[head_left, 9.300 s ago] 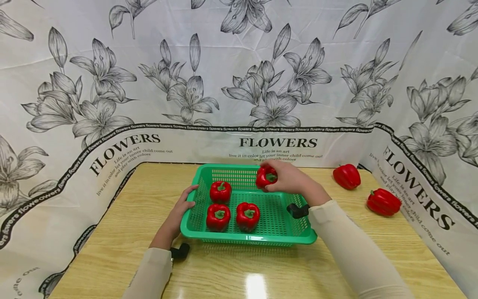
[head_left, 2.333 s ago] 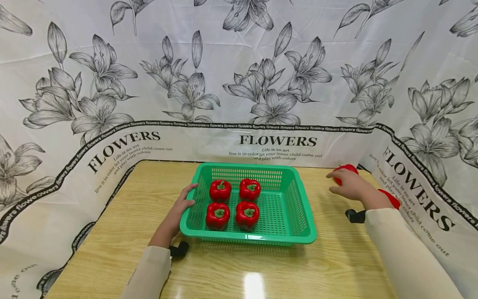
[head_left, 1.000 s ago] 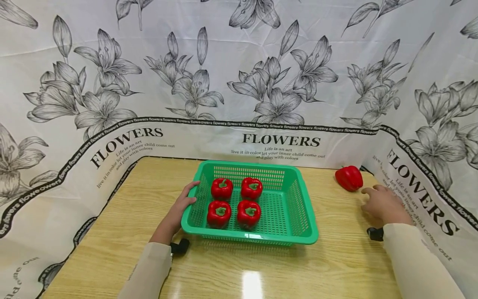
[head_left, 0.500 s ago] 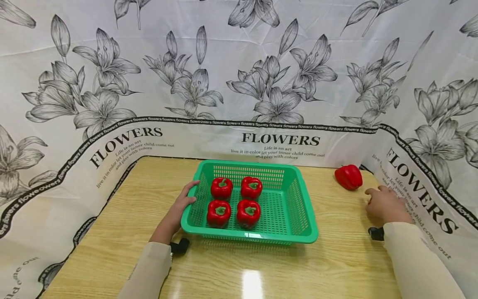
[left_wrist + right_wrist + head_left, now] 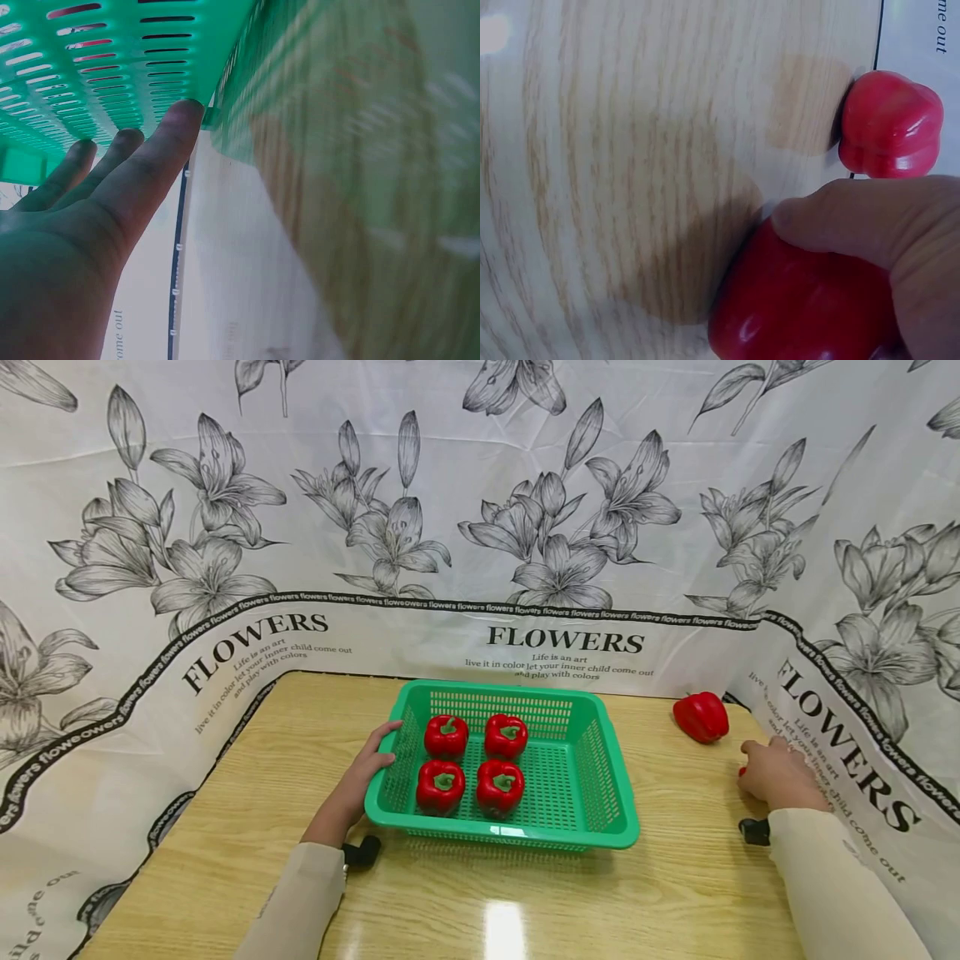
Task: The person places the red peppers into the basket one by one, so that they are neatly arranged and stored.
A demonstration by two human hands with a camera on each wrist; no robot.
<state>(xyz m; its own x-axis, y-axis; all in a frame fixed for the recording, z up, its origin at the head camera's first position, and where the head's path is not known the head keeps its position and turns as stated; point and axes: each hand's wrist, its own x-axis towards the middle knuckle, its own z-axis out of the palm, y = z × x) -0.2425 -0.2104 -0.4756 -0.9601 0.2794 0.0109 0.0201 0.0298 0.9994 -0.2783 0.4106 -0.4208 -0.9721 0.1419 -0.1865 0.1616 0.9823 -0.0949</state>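
Observation:
On the table, a green plastic basket [image 5: 555, 837] holds several red bell peppers [image 5: 500, 799] with green stems, grouped in its left half. My left hand [image 5: 358, 777] holds the basket's left rim: thumb and a finger lie over it, while straight fingers [image 5: 161, 154] touch the slotted outer wall in the left wrist view. At the right, my right hand [image 5: 783, 774] grips a bell pepper [image 5: 802, 300] lying on the table, its thumb across the side. The hand almost hides this pepper in the head view. Another bell pepper [image 5: 701, 717] lies just behind.
The wooden table [image 5: 420, 910] has a bright reflection near its front. White flower-printed cloth [image 5: 420, 639] rises behind it and along both sides. The loose pepper at the back sits close to the right rear corner. The basket's right half shows bare mesh floor [image 5: 555, 789].
My right hand let go of a pepper in the basket, moved right past the back pepper, and took hold of the nearer one. The left hand has stayed at the rim.

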